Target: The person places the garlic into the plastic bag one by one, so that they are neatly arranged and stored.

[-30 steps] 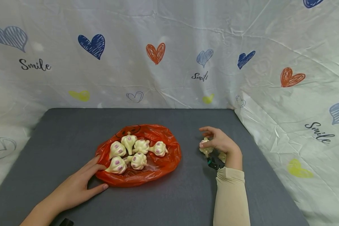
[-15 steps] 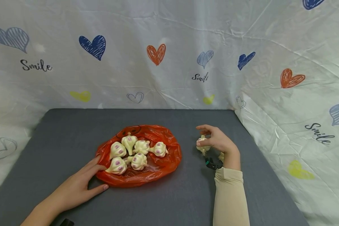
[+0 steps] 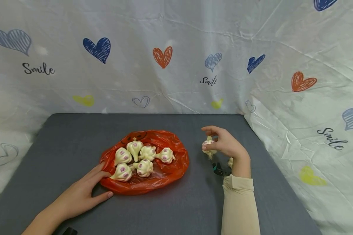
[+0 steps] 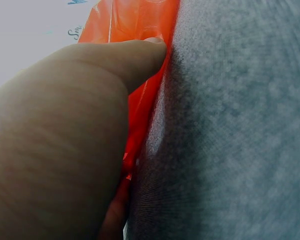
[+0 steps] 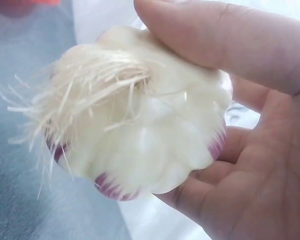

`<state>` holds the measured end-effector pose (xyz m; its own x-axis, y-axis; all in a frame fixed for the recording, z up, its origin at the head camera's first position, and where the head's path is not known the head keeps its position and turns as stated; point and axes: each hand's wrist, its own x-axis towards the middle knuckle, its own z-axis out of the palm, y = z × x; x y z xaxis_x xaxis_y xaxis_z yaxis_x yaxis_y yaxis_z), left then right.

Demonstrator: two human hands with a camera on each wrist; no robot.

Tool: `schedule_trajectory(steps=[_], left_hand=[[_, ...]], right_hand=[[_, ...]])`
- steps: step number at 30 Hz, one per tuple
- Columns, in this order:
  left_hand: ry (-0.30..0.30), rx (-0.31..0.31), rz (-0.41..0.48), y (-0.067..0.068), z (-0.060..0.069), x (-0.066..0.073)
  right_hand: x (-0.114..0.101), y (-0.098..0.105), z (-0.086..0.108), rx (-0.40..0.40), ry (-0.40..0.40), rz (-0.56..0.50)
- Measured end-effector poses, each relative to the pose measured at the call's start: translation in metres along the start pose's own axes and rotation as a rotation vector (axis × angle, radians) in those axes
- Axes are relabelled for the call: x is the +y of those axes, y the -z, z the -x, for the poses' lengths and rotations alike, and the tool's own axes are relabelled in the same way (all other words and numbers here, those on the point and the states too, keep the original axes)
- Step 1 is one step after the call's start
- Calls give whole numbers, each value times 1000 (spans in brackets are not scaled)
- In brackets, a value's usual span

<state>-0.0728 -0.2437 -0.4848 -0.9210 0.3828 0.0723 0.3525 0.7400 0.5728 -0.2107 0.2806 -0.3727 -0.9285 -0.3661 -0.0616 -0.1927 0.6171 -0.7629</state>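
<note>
My right hand [image 3: 227, 143] pinches a garlic bulb [image 3: 209, 147] between thumb and fingers, to the right of the bag. In the right wrist view the bulb [image 5: 155, 120] shows its pale stringy roots and purple streaks. An opened red plastic bag [image 3: 173, 176] lies on the table with several garlic bulbs [image 3: 144, 168] inside. At the bag's left edge rests my left hand [image 3: 79, 195], its fingers extended along the side and the thumb near the front rim. The left wrist view has the thumb [image 4: 140, 57] against the red plastic [image 4: 140, 20].
Another garlic bulb [image 3: 230, 162] is partly hidden behind my right wrist, on the grey table [image 3: 170, 212]. A white curtain [image 3: 182, 26] printed with hearts hangs behind and beside the table. A dark object [image 3: 70, 231] shows at the bottom edge near my left wrist.
My right hand has risen a little and shifted slightly left, carrying the garlic bulb off its earlier spot. The left hand and the bag stay as they were.
</note>
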Motion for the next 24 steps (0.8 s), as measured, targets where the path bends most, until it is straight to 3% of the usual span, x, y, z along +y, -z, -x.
schedule_trajectory(steps=[12, 24], left_hand=[[4, -6, -2, -1, -1, -1], [0, 4, -10, -1, 0, 0]], right_hand=[[-32, 2, 13, 41, 55, 46], [-50, -4, 16, 65, 106, 65]])
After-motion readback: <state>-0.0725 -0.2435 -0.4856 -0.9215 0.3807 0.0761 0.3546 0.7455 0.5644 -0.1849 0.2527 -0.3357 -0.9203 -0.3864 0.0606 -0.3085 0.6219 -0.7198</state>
